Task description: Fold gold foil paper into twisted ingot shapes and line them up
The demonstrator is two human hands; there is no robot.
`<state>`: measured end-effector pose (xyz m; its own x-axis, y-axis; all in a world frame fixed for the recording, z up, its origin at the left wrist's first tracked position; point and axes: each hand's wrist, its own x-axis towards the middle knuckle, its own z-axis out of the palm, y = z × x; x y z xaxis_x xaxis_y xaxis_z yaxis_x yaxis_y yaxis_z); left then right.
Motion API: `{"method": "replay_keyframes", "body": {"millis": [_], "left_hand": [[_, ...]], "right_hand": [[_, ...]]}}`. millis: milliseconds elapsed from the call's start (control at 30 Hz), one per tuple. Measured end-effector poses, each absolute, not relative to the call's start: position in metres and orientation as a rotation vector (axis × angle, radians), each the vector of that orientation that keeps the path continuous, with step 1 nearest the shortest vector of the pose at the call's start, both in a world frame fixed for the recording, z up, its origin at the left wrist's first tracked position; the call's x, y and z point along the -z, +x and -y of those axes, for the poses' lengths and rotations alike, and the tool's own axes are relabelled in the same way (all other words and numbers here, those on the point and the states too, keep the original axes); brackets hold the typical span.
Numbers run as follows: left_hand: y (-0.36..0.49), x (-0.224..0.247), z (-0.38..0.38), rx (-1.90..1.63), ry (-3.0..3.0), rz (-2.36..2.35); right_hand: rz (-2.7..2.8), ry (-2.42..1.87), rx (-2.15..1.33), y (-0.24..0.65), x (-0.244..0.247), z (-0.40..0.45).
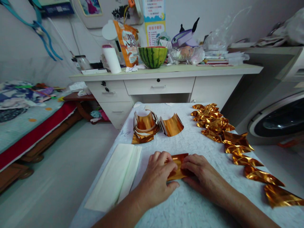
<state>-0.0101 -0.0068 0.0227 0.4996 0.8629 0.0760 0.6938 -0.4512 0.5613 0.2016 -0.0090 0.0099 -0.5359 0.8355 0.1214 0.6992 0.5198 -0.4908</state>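
Observation:
Both hands are on one gold foil sheet (178, 164) on the cloth-covered table. Its left side is gripped by my left hand (159, 177), fingers curled over the foil and thumb below. My right hand (201, 174) pinches the right side, its fingers bent together. Beyond them lie a stack of curled gold foil sheets (145, 124) and a separate curled sheet (173, 125). Folded gold foil pieces (215, 122) run in an overlapping row down the table's right side. Pale paper sheets (114, 177) lie to the left of my left hand.
Behind the table (187, 209) stands a white desk (159, 73) with a cut watermelon (153, 57), an orange bag (128, 42) and a paper roll (111, 59). A washing machine (268, 79) is at the right, a bed (30, 123) at the left.

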Motion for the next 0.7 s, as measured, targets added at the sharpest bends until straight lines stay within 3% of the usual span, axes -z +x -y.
{"method": "replay_keyframes", "body": {"millis": [700], "left_hand": [[-0.0101, -0.017, -0.0001, -0.435, 2.248, -1.228]], "right_hand": [[2.39, -1.307, -0.549, 0.2081, -0.014, 0.0075]]}}
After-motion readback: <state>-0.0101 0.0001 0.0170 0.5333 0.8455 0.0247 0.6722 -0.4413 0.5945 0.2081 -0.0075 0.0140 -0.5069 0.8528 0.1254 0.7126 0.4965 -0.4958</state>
